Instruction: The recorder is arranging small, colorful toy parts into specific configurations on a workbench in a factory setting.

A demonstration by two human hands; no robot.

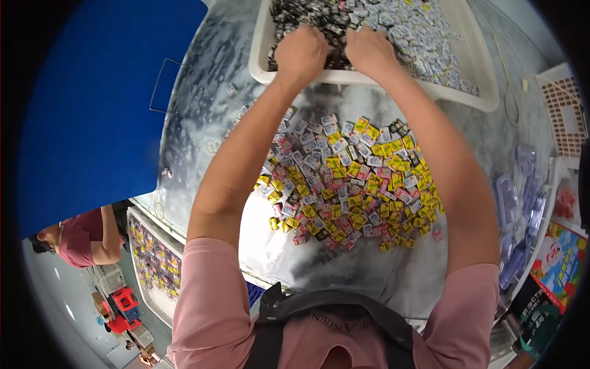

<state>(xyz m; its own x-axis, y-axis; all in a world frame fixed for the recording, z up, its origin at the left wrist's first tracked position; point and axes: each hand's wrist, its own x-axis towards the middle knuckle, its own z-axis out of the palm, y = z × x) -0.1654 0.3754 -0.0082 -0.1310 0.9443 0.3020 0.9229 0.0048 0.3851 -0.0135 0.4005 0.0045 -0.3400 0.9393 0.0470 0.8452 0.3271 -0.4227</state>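
Observation:
Both my arms stretch forward to a large white plastic tray [424, 89] at the far side of the table. It holds many small black-and-white pieces [316, 15] on its left and whitish-blue ones [424, 43] on its right. My left hand [302, 52] is curled down into the dark pieces. A short way to its right, my right hand [370, 50] is likewise curled, where dark and pale pieces meet. The fingertips of both are buried or turned away, so what they hold is hidden. Between my forearms lies a loose spread of small wrapped pieces [350, 178], yellow, pink, white and black.
A blue panel [104, 92] stands along the table's left edge. Clear plastic containers [519, 209] stack at the right, near a white perforated basket [562, 114]. At lower left sits another tray [166, 301] of small pieces; a person in a dark pink shirt [83, 240] is beyond.

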